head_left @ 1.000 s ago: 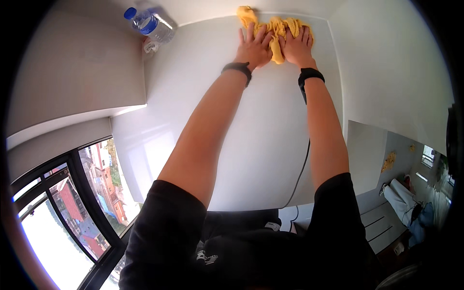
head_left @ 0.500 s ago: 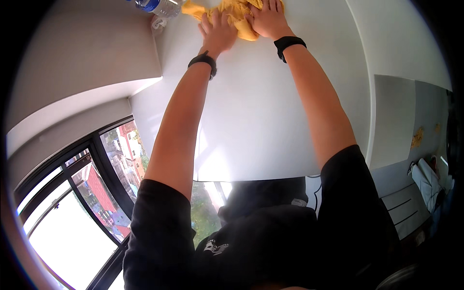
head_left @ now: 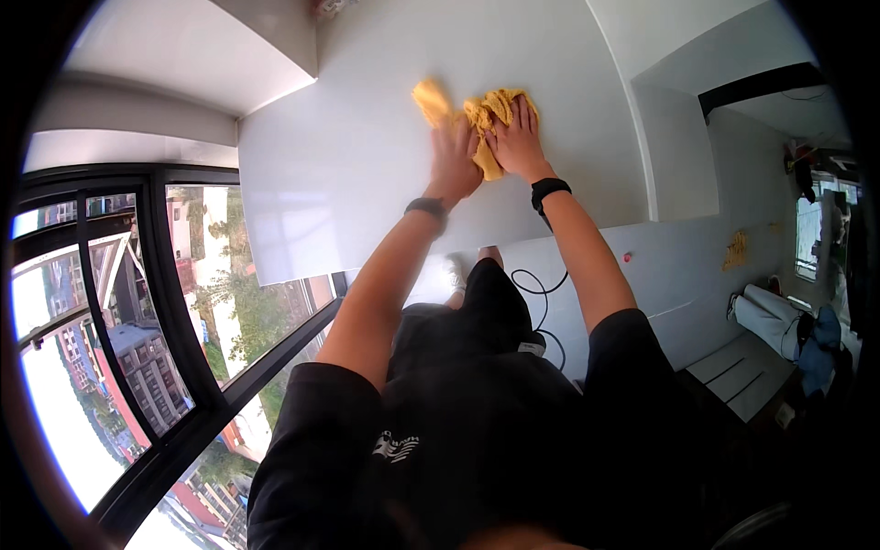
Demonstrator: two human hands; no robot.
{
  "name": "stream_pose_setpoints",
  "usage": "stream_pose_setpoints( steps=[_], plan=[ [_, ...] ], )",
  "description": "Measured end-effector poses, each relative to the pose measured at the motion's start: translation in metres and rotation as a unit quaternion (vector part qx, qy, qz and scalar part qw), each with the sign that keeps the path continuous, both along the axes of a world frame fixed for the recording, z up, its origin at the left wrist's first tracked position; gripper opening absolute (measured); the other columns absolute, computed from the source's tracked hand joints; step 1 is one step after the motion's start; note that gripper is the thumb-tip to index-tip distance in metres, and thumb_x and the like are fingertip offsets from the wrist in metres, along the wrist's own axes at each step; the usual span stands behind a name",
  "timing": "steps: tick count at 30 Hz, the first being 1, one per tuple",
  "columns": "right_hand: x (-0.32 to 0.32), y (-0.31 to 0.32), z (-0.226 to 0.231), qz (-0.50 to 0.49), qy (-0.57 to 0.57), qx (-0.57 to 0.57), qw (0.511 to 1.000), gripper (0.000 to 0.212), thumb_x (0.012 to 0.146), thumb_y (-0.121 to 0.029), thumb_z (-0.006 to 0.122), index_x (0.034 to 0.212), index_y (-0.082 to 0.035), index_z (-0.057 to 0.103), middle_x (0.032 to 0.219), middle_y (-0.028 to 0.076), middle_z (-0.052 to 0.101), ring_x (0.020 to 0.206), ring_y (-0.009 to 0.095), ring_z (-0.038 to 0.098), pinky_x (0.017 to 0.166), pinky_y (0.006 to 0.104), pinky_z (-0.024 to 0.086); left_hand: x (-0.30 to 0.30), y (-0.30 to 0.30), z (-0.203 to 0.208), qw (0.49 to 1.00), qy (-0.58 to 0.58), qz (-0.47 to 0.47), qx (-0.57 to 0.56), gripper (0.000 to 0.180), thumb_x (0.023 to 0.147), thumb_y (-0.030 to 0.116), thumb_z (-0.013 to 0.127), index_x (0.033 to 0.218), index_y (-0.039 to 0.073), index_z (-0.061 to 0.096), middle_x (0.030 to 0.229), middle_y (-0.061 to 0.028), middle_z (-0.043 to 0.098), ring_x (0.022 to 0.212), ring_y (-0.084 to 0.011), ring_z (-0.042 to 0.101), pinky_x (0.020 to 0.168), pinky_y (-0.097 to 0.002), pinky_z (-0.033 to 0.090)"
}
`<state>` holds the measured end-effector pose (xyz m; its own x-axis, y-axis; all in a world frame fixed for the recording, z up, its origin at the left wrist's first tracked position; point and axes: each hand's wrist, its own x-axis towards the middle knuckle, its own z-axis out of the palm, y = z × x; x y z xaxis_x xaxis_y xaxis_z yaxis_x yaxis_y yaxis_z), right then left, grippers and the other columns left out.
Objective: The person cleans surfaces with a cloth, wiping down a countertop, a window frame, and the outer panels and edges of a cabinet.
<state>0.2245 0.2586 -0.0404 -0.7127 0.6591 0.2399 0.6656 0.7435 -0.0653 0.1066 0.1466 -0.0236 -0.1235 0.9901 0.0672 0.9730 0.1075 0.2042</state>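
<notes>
Left of the grip, daylight is let in by a black-framed window (head_left: 213, 408); to the grip's right a white panel (head_left: 683, 147) is set, and nearer, pale flooring (head_left: 660, 286) is seen.

No words or numbers can be read clearly. A white print (head_left: 396, 446) with slanted stripes and letter-like marks stands on the black shirt (head_left: 495, 431), in the lower middle of the frame. A pale tag (head_left: 531, 348) by the dark clothing, just right of centre, is too small to read.
</notes>
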Motion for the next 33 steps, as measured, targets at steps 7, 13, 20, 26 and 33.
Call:
stream_pose_setpoints(
  steps=[7, 13, 20, 26, 33],
  plan=[
    [0.076, -0.087, 0.01, 0.012, -0.016, -0.042, 0.999, 0.049, 0.093, -0.038, 0.047, 0.131, -0.008, 0.052, 0.14, 0.031, 0.03, 0.137, 0.045, 0.017, 0.111, 0.0542, 0.016, 0.033, -0.087, 0.007, 0.994, -0.036, -0.064, 0.083, 0.049, 0.083, 0.024, 0.053, 0.128, 0.003, 0.05, 0.143, -0.0159, 0.035, 0.135, -0.0446, 0.022, 0.107, -0.0604, 0.02],
    [0.079, -0.145, 0.006, -0.007, 0.019, -0.069, 0.997, 0.048, 0.091, -0.038, 0.049, 0.128, -0.007, 0.055, 0.138, 0.032, 0.031, 0.138, 0.047, 0.013, 0.111, 0.057, 0.014, 0.023, -0.143, 0.005, 0.994, -0.054, 0.009, 0.095, 0.044, 0.087, 0.031, 0.053, 0.125, 0.009, 0.053, 0.145, -0.0114, 0.034, 0.139, -0.0399, 0.019, 0.107, -0.0624, 0.02],
    [0.026, -0.16, 0.002, 0.041, 0.06, -0.111, 0.991, 0.049, 0.092, -0.038, 0.048, 0.126, -0.004, 0.056, 0.142, 0.034, 0.025, 0.138, 0.048, 0.012, 0.111, 0.0575, 0.013, -0.016, -0.171, 0.011, 0.989, -0.049, 0.132, 0.048, 0.051, 0.09, 0.036, 0.047, 0.133, 0.009, 0.048, 0.148, -0.0104, 0.032, 0.14, -0.0389, 0.017, 0.109, -0.0625, 0.014],
    [-0.009, -0.119, 0.005, 0.085, 0.061, -0.114, 0.988, 0.045, 0.089, -0.038, 0.052, 0.123, -0.01, 0.06, 0.142, 0.031, 0.028, 0.139, 0.044, 0.014, 0.111, 0.0561, 0.015, -0.06, -0.156, 0.006, 0.98, -0.027, 0.191, 0.046, 0.054, 0.091, 0.038, 0.044, 0.134, 0.006, 0.046, 0.149, -0.0124, 0.028, 0.139, -0.0443, 0.014, 0.109, -0.0627, 0.014],
    [-0.046, -0.067, -0.002, 0.068, 0.026, -0.087, 0.994, 0.046, 0.089, -0.039, 0.052, 0.125, -0.011, 0.058, 0.143, 0.03, 0.027, 0.138, 0.044, 0.016, 0.11, 0.0572, 0.016, -0.107, -0.093, 0.003, 0.989, -0.03, 0.147, 0.007, 0.057, 0.094, 0.042, 0.037, 0.139, 0.006, 0.039, 0.15, -0.0156, 0.025, 0.138, -0.0487, 0.011, 0.112, -0.0574, 0.014]
  ],
)
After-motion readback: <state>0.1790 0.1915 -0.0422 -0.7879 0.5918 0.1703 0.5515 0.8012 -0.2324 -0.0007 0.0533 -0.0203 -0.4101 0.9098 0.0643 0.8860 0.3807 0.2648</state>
